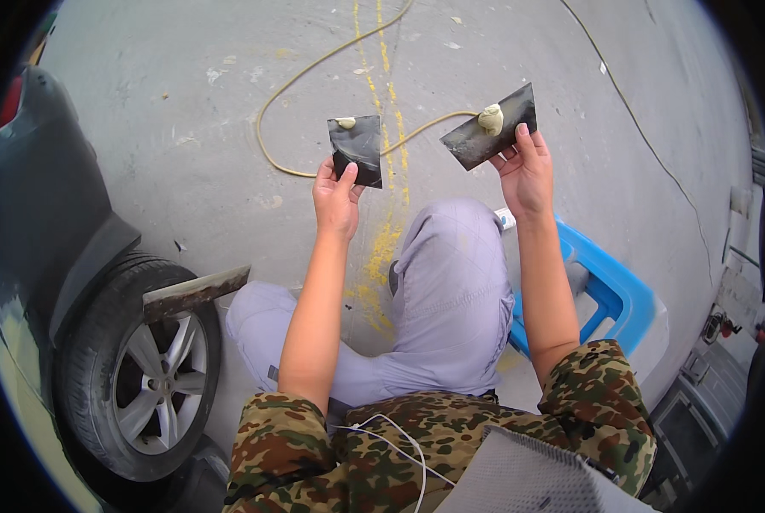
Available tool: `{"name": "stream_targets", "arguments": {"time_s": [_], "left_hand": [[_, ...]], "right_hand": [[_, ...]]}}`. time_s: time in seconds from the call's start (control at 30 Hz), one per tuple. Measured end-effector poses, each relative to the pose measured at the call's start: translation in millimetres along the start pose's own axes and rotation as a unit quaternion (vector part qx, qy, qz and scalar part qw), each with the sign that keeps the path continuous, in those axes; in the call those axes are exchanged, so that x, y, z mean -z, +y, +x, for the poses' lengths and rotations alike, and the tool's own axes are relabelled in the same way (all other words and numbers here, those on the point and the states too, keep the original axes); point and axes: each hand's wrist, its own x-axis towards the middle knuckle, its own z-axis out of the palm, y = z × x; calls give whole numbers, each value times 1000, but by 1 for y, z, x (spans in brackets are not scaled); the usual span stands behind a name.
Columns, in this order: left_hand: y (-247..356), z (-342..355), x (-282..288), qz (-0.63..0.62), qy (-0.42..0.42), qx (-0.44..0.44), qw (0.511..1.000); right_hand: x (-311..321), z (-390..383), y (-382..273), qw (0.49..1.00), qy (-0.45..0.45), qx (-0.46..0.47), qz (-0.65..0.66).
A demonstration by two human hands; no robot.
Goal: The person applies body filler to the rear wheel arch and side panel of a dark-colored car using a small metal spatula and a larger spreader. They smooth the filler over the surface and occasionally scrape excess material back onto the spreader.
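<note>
My left hand (338, 198) pinches the lower part of a small dark spreader (361, 150), thumb across its face. A little cream-coloured putty (345, 123) sits at that spreader's top edge. In my right hand (526, 175) is a wider dark rectangular spreader (512, 115), gripped at its lower right edge and tilted. A thicker lump of cream putty (490, 120) rests on its face. Both spreaders are held up in front of my knees, apart from each other.
At left stands a car's wheel (143, 368) below dark bodywork (49, 171), with a flat board (196, 291) at the tyre's top. A blue plastic stool (609, 286) is by my right arm. A yellowish hose (267, 111) and a dark cable (647, 141) cross the grey floor (194, 51).
</note>
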Motion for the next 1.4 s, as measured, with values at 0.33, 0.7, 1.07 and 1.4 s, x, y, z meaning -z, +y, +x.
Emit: {"name": "stream_targets", "arguments": {"time_s": [0.33,0.7,1.07,1.4], "left_hand": [[183,-158,38,46,-207,-179,961],[244,-244,115,-47,-161,-281,945],[280,-322,205,-83,-164,-333,925],[253,-351,229,-109,-141,-295,939]], "right_hand": [[-243,-117,-24,961,-269,62,-28],[-333,-228,-17,747,-459,335,-346],[-325,-245,26,774,-367,217,-467],[-357,-288,103,928,-332,-9,-169]]}}
